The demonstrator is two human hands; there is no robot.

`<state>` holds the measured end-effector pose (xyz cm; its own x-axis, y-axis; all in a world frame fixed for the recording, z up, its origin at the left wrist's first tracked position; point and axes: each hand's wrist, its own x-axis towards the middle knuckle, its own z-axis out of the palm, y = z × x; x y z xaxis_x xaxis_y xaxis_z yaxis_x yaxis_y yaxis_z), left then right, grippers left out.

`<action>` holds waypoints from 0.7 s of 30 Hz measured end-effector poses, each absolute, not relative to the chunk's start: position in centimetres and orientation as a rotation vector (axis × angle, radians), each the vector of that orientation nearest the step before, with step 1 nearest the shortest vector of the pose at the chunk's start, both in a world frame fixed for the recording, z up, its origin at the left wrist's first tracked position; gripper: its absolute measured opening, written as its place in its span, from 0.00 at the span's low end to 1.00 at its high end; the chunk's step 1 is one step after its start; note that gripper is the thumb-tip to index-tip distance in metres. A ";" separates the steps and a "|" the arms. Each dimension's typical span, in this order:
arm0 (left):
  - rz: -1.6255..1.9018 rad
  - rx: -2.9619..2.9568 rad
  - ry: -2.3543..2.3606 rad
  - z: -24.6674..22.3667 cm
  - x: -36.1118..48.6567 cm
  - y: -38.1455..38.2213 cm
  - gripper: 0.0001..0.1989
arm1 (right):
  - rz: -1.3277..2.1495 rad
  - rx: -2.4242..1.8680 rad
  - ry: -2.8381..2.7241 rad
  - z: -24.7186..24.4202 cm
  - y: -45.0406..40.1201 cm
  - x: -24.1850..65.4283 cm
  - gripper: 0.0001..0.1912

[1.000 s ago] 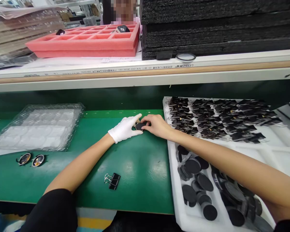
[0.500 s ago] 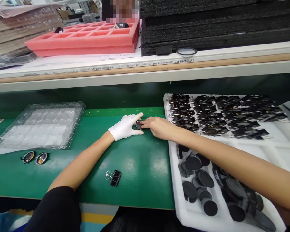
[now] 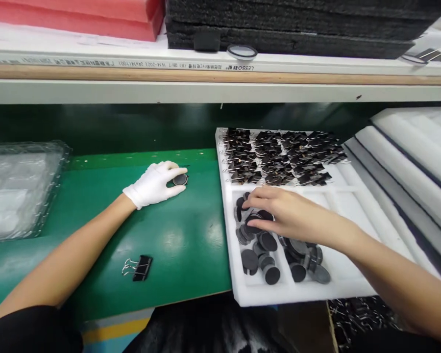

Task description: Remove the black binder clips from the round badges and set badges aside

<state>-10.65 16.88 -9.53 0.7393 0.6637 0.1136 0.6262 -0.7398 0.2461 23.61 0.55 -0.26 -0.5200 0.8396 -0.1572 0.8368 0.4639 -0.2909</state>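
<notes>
My left hand [image 3: 155, 184], in a white glove, lies on the green table with thumb and fingers curled round a small round dark piece with a metal rim [image 3: 180, 180]. My bare right hand [image 3: 275, 210] is over the white foam tray [image 3: 226, 230], thumb and fingers apart, at a pile of black discs [image 3: 267, 241]. Whether its fingertips touch a disc I cannot tell. More black discs [image 3: 297, 272] lie in the neighbouring compartment. A black binder clip [image 3: 142, 268] with wire handles rests on the table nearer to me.
Several rows of black binder clips [image 3: 275, 157] fill the tray's far part. Clear plastic trays [image 3: 20, 189] lie at the left. Above runs a shelf edge [image 3: 158, 92] with black foam [image 3: 297, 29], red foam [image 3: 77, 17] and a round glass [image 3: 241, 51]. White foam sheets [image 3: 419, 147] lean at the right.
My right hand has left the rimmed piece and moved right and nearer, over the discs. My left hand stays at the piece. The view has turned right and down.
</notes>
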 end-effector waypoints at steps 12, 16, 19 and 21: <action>0.277 2.674 1.111 -9.5 -10.3 15.6 0.23 | 0.253 -0.656 -2.967 -3.0 -2.2 9.6 0.21; 0.271 2.686 1.151 -9.5 -10.8 15.6 0.22 | 0.157 -0.258 -3.014 -5.1 -0.3 2.2 0.25; 0.226 2.703 1.227 -9.4 -11.6 16.0 0.23 | 0.168 -0.333 -3.122 -5.4 1.3 0.7 0.15; 0.204 2.710 1.272 -9.5 -12.1 16.5 0.24 | 0.193 -0.660 -3.169 -5.2 2.5 1.9 0.08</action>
<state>-12.11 16.47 -9.49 0.6332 0.7714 0.0629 0.7523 -0.6325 0.1845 1.93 2.49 -5.24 -0.9122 0.3909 -0.1225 0.4029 0.9102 -0.0957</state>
